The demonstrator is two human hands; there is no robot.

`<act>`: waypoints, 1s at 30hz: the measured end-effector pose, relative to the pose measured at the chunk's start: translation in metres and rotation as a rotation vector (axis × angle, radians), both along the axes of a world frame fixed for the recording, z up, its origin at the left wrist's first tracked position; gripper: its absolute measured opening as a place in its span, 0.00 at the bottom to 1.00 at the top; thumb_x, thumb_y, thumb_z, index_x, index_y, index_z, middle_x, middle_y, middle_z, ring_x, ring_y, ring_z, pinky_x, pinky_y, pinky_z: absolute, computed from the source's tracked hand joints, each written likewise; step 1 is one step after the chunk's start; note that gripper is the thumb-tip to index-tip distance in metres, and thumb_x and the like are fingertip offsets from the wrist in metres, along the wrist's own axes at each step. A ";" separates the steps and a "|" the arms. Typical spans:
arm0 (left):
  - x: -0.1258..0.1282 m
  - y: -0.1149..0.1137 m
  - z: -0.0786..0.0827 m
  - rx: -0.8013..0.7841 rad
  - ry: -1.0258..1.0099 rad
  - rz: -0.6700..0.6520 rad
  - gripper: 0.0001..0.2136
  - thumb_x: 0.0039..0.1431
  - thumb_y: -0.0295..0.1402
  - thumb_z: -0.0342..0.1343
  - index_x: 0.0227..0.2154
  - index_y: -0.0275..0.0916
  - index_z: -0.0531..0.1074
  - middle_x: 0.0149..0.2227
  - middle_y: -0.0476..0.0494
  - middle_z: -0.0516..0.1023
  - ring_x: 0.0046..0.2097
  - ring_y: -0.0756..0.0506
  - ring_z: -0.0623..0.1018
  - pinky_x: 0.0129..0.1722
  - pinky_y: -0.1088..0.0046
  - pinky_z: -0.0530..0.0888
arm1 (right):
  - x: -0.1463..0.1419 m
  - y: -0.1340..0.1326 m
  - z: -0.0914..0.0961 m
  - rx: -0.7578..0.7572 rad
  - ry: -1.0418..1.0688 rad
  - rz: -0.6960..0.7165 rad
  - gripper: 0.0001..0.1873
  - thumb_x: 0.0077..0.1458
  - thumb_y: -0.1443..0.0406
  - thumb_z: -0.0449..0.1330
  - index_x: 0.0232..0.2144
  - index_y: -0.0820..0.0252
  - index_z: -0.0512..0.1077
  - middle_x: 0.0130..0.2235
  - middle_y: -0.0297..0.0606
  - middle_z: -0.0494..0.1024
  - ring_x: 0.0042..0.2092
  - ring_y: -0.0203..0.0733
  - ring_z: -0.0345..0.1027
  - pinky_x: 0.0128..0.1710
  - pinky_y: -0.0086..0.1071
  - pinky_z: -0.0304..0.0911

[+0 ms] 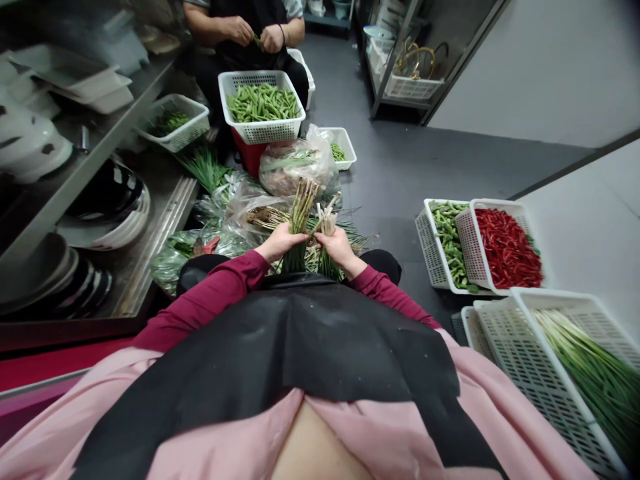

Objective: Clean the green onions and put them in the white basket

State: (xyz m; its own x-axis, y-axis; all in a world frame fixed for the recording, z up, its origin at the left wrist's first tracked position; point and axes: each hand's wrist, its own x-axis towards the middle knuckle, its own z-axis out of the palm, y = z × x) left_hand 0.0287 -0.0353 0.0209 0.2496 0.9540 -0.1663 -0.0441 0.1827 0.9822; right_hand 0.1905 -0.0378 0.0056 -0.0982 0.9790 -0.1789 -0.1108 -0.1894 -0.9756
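My left hand is wrapped round an upright bunch of scallions with brownish, unpeeled lower stalks pointing up. My right hand grips a smaller bunch of scallions whose stalk ends are clean and white. Both hands are close together above my lap, the thumbs nearly meeting where a stalk crosses between the bunches. The green leaves hang down below my hands. Just beyond lie loose scallions with roots on plastic bags.
A co-worker's hands hold something green behind a basket of green peppers. A filled plastic bag sits before it. At right stand baskets of red chillies and scallions. A metal shelf with bowls borders my left.
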 end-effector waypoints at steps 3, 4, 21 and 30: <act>-0.010 0.001 0.001 0.006 0.097 -0.037 0.13 0.38 0.34 0.65 0.28 0.33 0.74 0.27 0.44 0.78 0.30 0.44 0.76 0.36 0.66 0.73 | 0.013 0.008 0.006 0.038 -0.021 -0.114 0.13 0.39 0.62 0.67 0.26 0.63 0.69 0.17 0.26 0.68 0.19 0.29 0.60 0.21 0.26 0.57; -0.015 0.002 -0.001 0.008 0.128 -0.050 0.13 0.37 0.34 0.65 0.28 0.33 0.74 0.26 0.45 0.77 0.29 0.45 0.76 0.35 0.66 0.73 | 0.021 0.013 0.011 0.044 0.005 -0.182 0.13 0.40 0.62 0.67 0.27 0.63 0.69 0.16 0.25 0.67 0.18 0.29 0.60 0.21 0.26 0.57; -0.045 0.014 -0.001 -0.071 0.045 0.068 0.17 0.32 0.34 0.69 0.28 0.32 0.76 0.28 0.44 0.78 0.30 0.46 0.75 0.37 0.68 0.71 | 0.026 -0.001 0.016 0.024 -0.152 -0.036 0.11 0.37 0.65 0.66 0.27 0.65 0.74 0.20 0.29 0.70 0.18 0.29 0.58 0.18 0.27 0.55; -0.013 0.006 0.020 0.097 0.254 -0.009 0.15 0.33 0.32 0.64 0.29 0.31 0.74 0.27 0.48 0.75 0.31 0.45 0.73 0.38 0.66 0.70 | -0.011 -0.008 0.015 -0.013 0.023 0.020 0.16 0.33 0.61 0.70 0.23 0.64 0.70 0.20 0.29 0.70 0.19 0.30 0.59 0.19 0.28 0.56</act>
State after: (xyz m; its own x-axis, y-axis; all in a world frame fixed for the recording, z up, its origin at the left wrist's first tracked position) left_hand 0.0159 -0.0288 0.0408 0.2197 0.9664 -0.1331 0.2075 0.0870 0.9744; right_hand 0.1793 -0.0454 0.0201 -0.1218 0.9744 -0.1887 -0.1293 -0.2041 -0.9704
